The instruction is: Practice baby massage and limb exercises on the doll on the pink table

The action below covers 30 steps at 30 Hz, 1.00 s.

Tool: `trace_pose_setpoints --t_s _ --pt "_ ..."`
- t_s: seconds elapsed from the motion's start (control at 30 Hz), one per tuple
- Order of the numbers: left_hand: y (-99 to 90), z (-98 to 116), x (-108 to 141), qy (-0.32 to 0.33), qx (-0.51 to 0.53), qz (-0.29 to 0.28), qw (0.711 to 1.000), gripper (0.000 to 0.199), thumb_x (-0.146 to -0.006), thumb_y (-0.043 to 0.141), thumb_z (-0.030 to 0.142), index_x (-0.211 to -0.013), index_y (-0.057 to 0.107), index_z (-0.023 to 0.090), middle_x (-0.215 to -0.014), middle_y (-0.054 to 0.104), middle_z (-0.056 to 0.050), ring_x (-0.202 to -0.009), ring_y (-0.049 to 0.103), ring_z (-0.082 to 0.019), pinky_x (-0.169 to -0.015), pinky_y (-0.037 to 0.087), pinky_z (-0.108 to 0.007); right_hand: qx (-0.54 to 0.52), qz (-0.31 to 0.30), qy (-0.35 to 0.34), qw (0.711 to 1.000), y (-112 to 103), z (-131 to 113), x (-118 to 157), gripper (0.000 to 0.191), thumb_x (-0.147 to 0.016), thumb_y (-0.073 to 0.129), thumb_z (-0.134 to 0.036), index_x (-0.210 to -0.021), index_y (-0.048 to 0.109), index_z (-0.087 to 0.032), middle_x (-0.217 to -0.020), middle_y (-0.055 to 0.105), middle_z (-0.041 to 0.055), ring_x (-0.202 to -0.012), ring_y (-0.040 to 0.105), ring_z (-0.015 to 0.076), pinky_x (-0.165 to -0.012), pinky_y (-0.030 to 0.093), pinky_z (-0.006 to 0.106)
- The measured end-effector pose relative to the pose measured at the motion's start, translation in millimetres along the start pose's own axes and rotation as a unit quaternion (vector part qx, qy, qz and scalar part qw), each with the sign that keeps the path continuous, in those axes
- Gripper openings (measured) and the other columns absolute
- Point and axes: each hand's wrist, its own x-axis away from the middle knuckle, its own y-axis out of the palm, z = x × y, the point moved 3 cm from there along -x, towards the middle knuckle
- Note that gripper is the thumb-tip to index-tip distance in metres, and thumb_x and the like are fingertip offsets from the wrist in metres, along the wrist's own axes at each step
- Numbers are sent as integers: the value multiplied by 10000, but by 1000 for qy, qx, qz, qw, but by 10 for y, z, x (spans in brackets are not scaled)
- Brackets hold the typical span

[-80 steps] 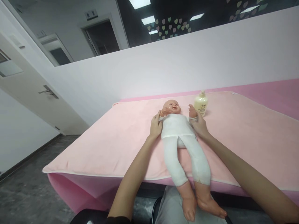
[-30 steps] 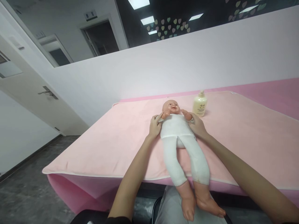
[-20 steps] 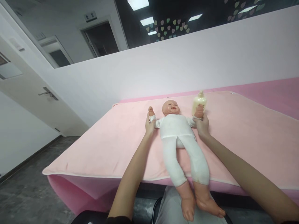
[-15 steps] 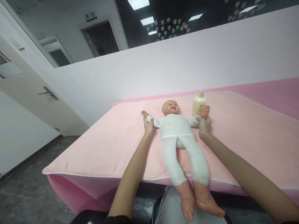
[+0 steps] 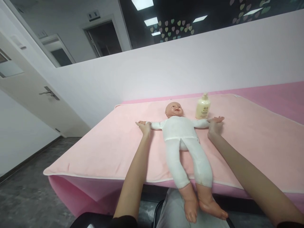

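A baby doll (image 5: 180,128) in a white suit lies on its back on the pink blanket (image 5: 102,148), its bare feet hanging over the near edge. Its arms are stretched straight out to both sides. My left hand (image 5: 145,128) is closed round the doll's wrist on the left, one finger pointing outward. On the other side my right hand (image 5: 215,128) grips the doll's other wrist, and the doll's open palm shows beyond my fingers. Just behind that arm stands a pale yellow pump bottle (image 5: 203,107), upright.
A white wall (image 5: 166,69) with a dark window above it runs behind the table. A door with a metal handle (image 5: 49,93) is at the left. My legs (image 5: 169,209) are under the table's near edge.
Both my hands have moved outward, spreading the doll's arms from bent and partly raised to straight out sideways. The bottle's front is now less covered by the doll's hand.
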Motion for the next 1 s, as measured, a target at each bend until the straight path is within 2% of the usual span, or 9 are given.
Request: trace_pose_setpoints --t_s 0.17,0.3,0.37,0.47,0.6,0.73,0.8,0.9,1.0 --pt "-198 -5 -69 -55 -29 72 995 849 -757 511 177 -1491 86 125 -1259 486 -168 -1163 559 -225 -1026 440 -373 28 44 -11 999 -56 -20 -86 277 -698 557 -119 -967 516 -168 -1241 569 126 -1198 541 206 -998 450 310" --pt "-281 86 -50 37 -119 93 988 738 -769 510 156 -1455 243 100 -1395 390 -212 -1324 419 -274 -1108 344 -406 43 60 26 997 -126 -49 -169 257 -652 576 -92 -856 453 -185 -826 541 -6 -830 616 169 -803 517 293" --pt "-260 149 -6 83 -164 78 980 696 -773 511 159 -1435 302 112 -1406 401 -195 -1350 377 -289 -1124 313 -430 24 57 28 998 -143 -76 -180 285 -642 558 -72 -882 453 -183 -754 461 -45 -762 590 143 -755 512 263" --pt "-208 233 60 102 -196 45 974 640 -785 508 179 -1408 365 158 -1403 431 -159 -1330 401 -283 -1127 295 -450 8 56 33 998 -151 -108 -161 424 -643 533 -59 -1043 453 -176 -786 460 -43 -787 589 134 -746 510 233" --pt "-193 283 96 66 -209 33 975 571 -801 505 209 -1365 419 194 -1390 462 -144 -1329 406 -277 -1147 235 -493 15 61 51 997 -156 -110 -137 488 -672 523 -76 -1144 450 -173 -857 512 -3 -849 600 146 -772 517 236" --pt "-122 332 213 155 -211 35 964 526 -798 474 165 -1324 458 185 -1352 490 -137 -1321 405 -255 -1145 249 -469 15 55 25 998 -147 -93 -152 546 -684 544 -86 -1218 442 -140 -1016 539 60 -958 589 158 -834 496 227" --pt "-2 362 356 229 -192 -19 954 505 -800 457 149 -1304 477 170 -1343 491 -139 -1307 415 -247 -1127 298 -438 20 51 17 998 -139 -66 -176 568 -683 548 -92 -1240 446 -135 -1072 540 77 -993 583 163 -848 486 218" --pt "235 401 631 333 -167 -177 911 461 -815 419 121 -1260 529 175 -1335 500 -124 -1280 445 -222 -1111 339 -393 43 55 21 997 -135 -15 -225 603 -667 548 -99 -1262 459 -144 -1103 541 71 -981 593 172 -879 485 256" --pt "370 406 793 369 -160 -286 870 463 -820 350 68 -1197 583 200 -1245 569 -90 -1191 513 -185 -1073 384 -340 62 51 29 996 -129 16 -260 624 -654 529 -88 -1270 459 -161 -1099 548 52 -970 596 177 -915 484 318"
